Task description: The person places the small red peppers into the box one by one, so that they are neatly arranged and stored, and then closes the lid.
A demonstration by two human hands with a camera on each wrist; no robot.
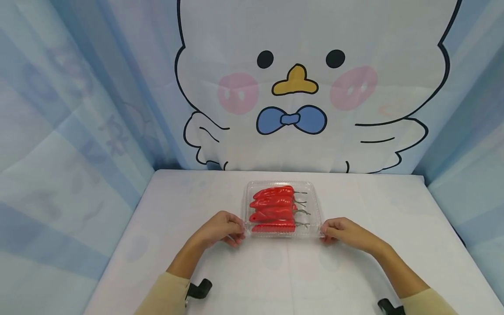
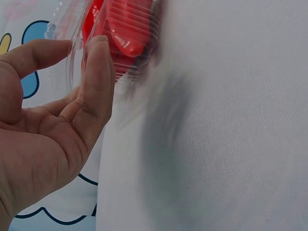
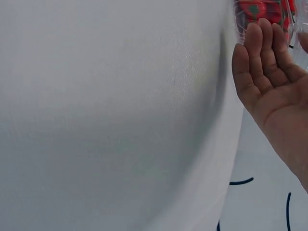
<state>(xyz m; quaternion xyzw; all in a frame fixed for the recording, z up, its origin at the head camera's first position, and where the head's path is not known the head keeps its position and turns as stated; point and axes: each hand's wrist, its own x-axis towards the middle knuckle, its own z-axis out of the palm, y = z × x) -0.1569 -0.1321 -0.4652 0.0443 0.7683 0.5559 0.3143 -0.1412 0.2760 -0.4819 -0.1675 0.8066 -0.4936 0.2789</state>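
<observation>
A clear plastic box (image 1: 315, 205) lies on the table, with several red peppers (image 1: 273, 201) in a row inside, their green stems to the right. At its front left corner, my left hand (image 1: 222, 228) pinches the rim between thumb and fingers. The left wrist view shows the box's clear rim (image 2: 77, 48) between the thumb and the fingertips (image 2: 98, 45). My right hand (image 1: 348, 233) holds the front right corner, thumb on top. In the right wrist view its fingers (image 3: 255, 53) reach the box's side, the thumb partly cut off by the frame edge.
The white-covered table (image 1: 287, 280) ends at a curtain (image 1: 299, 148) printed with a cartoon animal. Blue patterned curtains (image 1: 78, 144) hang on both sides. Black wrist mounts (image 1: 200, 288) show beside both sleeves.
</observation>
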